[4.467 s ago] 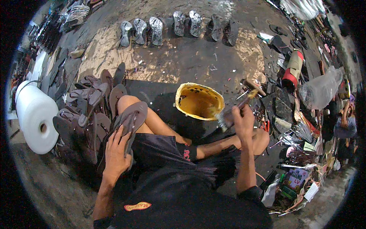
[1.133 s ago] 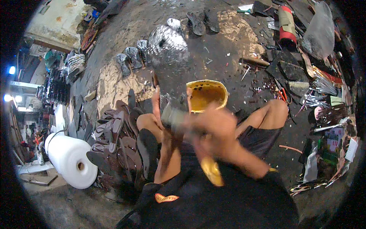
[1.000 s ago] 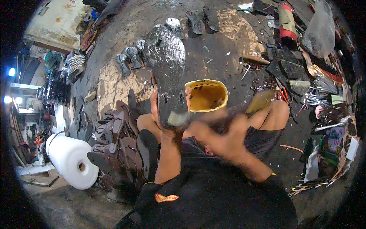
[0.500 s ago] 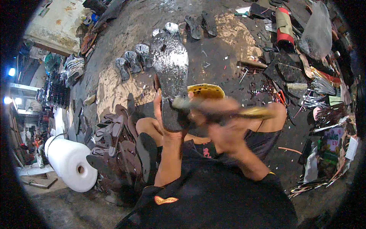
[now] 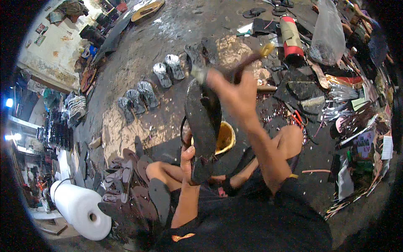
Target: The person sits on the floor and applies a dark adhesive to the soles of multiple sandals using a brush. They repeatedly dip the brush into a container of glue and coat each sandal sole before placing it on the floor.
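Note:
My left hand (image 5: 189, 161) grips the near end of a dark shoe sole (image 5: 197, 122), which stands raised and tilted in front of me, its broad face partly turned aside. Blurred by motion, my right hand (image 5: 235, 94) is closed round a brush (image 5: 247, 64); its pale head lies at the sole's far end, though I cannot tell whether they touch. The brush's handle points to the upper right and ends in yellow. Partly hidden behind the sole is a yellow-rimmed bowl (image 5: 231, 145) with amber stuff inside.
Several shiny-coated soles (image 5: 147, 93) lie in rows on the floor ahead. Left of my leg is a pile of brown sandals (image 5: 130, 172), with a white foam roll (image 5: 77, 208) beyond. A red-and-beige roll (image 5: 290, 38), a clear plastic bag (image 5: 329, 33) and scattered tools lie at the right.
The sole has tipped, so its shiny face no longer shows broadly. My right hand and the brush have moved from the sole's near part up to its far end. The view has shifted too.

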Available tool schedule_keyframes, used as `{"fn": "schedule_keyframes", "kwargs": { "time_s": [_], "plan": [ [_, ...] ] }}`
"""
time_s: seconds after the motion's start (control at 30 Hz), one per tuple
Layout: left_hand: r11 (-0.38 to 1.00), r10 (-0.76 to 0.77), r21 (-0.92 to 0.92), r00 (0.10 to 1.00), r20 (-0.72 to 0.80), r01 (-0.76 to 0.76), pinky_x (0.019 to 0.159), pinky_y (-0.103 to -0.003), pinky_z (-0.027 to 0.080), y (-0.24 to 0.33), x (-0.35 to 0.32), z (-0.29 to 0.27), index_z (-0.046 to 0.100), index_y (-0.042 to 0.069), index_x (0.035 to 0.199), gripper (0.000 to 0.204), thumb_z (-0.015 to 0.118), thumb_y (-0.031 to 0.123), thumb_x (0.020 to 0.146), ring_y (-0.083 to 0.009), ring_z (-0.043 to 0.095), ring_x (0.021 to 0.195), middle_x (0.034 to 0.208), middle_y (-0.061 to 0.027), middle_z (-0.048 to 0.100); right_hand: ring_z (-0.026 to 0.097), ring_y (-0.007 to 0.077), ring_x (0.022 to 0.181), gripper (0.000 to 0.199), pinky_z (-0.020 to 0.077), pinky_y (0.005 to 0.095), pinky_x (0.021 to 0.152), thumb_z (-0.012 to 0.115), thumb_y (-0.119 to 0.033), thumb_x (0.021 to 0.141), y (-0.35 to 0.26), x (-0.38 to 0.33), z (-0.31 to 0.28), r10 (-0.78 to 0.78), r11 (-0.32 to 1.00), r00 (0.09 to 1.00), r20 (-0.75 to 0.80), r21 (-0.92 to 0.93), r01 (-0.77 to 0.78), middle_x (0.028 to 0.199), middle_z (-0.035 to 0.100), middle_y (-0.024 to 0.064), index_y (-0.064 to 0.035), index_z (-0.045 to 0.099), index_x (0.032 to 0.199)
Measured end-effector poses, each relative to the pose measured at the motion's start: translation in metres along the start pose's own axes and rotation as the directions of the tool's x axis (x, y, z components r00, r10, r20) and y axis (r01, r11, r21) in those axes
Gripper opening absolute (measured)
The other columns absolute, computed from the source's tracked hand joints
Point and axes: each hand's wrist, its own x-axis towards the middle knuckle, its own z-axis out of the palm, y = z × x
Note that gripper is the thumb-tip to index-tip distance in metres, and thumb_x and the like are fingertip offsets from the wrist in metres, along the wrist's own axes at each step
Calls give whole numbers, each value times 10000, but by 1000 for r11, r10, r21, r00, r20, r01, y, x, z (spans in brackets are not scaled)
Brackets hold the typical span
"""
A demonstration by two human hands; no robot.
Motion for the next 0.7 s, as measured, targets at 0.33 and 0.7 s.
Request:
{"fn": "schedule_keyframes", "kwargs": {
  "time_s": [0.33,0.7],
  "plan": [
    [984,-24,177,999,34,18,983,-423,592,-24,387,37,620,99,1411,524,716,430,1017,-239,718,1103,1298,-97,721,695,309,1078,519,534,434,979,869,-358,897,133,-5,-159,256,809,761,-596,-299,-506,1174,753,189,53,712,1173],
    [886,-85,442,986,-143,141,1020,-467,518,-246,604,-33,584,28,1434,584,689,441,1035,-286,628,1233,1469,-173,597,620,166,959,322,514,335,879,791,-235,987,187,-19,-204,444,724,732,-517,-275,-633,1093,692,61,-6,679,1184]
  ]
}}
